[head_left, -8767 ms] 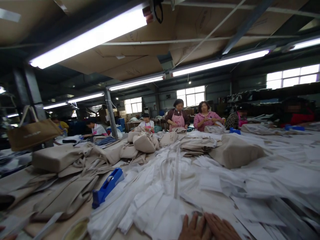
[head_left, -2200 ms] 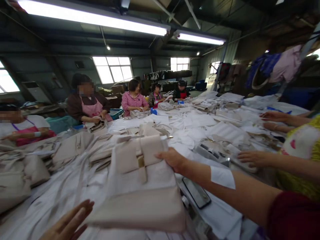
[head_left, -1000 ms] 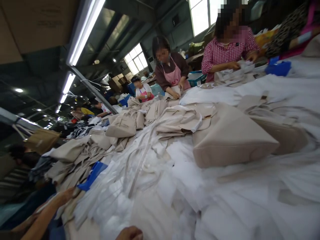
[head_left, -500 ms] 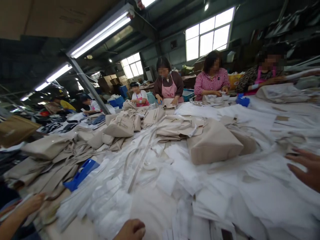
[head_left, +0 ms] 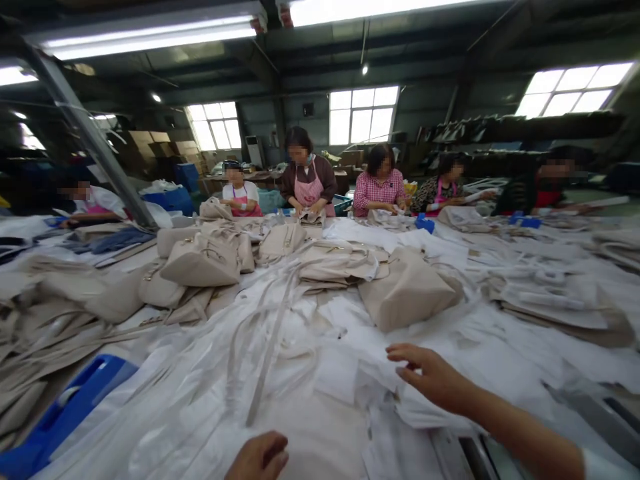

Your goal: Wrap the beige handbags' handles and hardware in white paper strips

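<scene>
Reaching step, I judge: right hand (head_left: 431,377), fingers loosely apart, hovers over crumpled white paper sheets (head_left: 340,370) at centre, nearer than 1 beige leather handbag (head_left: 407,290). Left hand (head_left: 259,457) lies curled shut at the near edge. Gripping a sheet calls for lowering and pinching.

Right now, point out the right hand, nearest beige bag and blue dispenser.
right hand (head_left: 433,379), head view, back of hand
beige bag (head_left: 405,293), head view, side panel
blue dispenser (head_left: 100,377), head view, upper end
</scene>
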The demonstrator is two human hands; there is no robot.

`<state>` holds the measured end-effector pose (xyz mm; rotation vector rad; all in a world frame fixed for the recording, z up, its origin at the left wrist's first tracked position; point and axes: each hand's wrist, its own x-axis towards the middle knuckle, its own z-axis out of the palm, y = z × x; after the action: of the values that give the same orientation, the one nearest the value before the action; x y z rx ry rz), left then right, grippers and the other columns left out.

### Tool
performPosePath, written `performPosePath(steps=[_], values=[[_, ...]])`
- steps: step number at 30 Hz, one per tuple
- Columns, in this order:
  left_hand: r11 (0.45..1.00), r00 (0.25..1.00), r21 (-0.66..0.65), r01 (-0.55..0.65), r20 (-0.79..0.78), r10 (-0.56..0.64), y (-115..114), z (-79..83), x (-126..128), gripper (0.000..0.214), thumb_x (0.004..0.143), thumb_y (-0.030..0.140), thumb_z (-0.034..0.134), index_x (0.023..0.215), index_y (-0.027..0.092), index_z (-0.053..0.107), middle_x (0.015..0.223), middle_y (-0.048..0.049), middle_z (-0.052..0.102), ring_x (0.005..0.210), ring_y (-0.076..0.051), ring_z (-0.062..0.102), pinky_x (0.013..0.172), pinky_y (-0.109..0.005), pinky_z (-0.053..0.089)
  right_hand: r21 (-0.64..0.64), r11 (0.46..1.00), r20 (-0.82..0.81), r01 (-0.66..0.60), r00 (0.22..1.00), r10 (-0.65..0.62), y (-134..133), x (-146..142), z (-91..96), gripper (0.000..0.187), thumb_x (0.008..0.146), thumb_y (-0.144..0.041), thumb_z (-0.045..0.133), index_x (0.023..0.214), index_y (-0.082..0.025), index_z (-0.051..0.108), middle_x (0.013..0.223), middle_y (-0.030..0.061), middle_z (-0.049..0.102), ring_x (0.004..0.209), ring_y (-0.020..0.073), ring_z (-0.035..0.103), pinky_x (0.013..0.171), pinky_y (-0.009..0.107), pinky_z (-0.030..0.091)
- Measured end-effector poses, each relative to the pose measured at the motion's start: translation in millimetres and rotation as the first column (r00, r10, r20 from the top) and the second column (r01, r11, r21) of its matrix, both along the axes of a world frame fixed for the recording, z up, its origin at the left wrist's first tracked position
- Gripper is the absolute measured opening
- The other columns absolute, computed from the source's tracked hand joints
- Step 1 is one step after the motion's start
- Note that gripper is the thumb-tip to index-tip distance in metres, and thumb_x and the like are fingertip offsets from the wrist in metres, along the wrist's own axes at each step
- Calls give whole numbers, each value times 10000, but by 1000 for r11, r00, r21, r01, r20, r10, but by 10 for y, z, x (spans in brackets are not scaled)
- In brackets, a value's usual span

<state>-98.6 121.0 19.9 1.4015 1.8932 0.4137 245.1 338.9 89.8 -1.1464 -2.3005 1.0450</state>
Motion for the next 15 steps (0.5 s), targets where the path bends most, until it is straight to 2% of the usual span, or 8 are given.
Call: performPosePath(steps=[4,7,9,11,13,15], values=[[992,997,124,6,82,-16,330,156,-543,303,867,386,503,1001,219,718,1018,-35,746,971,-203,676,889,-277,507,-178,979,-96,94,989,-113,-42,-836,-68,347,801,-324,584,1081,-172,722,1096,101,725,980,252,671,887,397,515],[972,1000,233,-12,12,9,773,236,-944,321,866,356,507,1044,179,707,1021,-56,746,946,-183,689,851,-259,529,-383,906,-179,179,948,-264,-66,-1386,-172,372,783,-357,618,1085,-158,705,1082,103,728,968,256,672,840,393,521],[957,993,288,-26,-99,56,1143,243,-1191,337,860,352,518,1073,162,697,1060,-73,735,964,-184,684,852,-268,532,-519,826,-235,218,893,-384,-61,-1685,-240,371,773,-346,641,1085,-150,689,1111,116,716,973,255,674,796,376,526],[945,981,326,-35,-167,94,1545,220,-1414,374,849,369,544,1111,141,683,1132,-106,703,1063,-210,647,954,-304,488,-642,725,-273,249,809,-520,-1,-1923,-299,345,780,-314,652,1082,-147,669,1115,126,710,954,242,683,771,356,525],[932,964,359,-47,-227,136,1946,182,-1599,472,825,422,586,1165,104,660,1200,-156,659,1179,-254,581,1050,-341,414,-745,613,-291,263,699,-653,137,-2112,-351,290,786,-262,664,1050,-143,655,1089,133,710,902,225,695,739,332,525],[922,945,382,-66,-273,180,2318,141,-1725,577,799,471,615,1201,58,636,1230,-207,626,1244,-298,527,1090,-370,364,-811,527,-299,253,595,-746,357,-2270,-408,226,792,-216,664,1005,-142,640,1054,132,708,846,209,701,703,311,525]])
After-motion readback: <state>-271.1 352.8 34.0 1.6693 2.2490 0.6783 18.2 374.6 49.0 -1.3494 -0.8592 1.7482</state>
